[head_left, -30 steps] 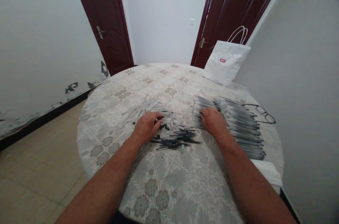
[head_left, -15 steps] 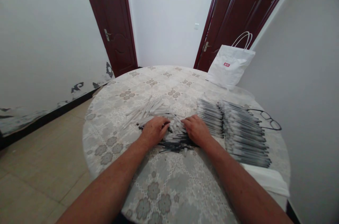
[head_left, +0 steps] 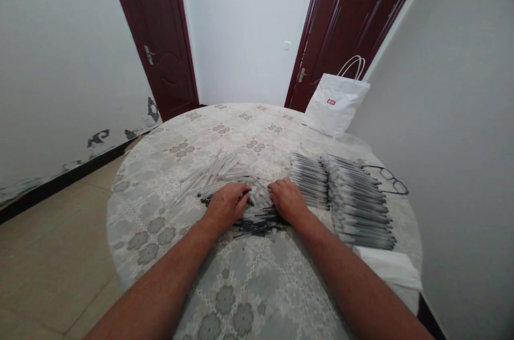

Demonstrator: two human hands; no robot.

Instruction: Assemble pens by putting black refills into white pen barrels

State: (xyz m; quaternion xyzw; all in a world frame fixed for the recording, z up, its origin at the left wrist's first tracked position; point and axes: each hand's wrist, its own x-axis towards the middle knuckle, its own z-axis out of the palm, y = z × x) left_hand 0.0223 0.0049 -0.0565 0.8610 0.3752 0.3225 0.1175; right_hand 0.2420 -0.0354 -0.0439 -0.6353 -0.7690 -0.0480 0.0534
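Flanking small white pieces point(head_left: 260, 196) on the bench point(head_left: 269, 281), the left hand point(head_left: 227, 203) and right hand point(head_left: 288, 201) are resting half-curled, their grip impossible to tell, while black sticks point(head_left: 259, 227) are lying roughly left to right nearside, right ends beside the right hand.

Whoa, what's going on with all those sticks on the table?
Somebody's left hand and right hand are at a messy pile of pen parts: white tubes and black sticks. The hands are close together, but I can't tell whether they hold anything. Beside the right hand, pens lie in two neat groups.
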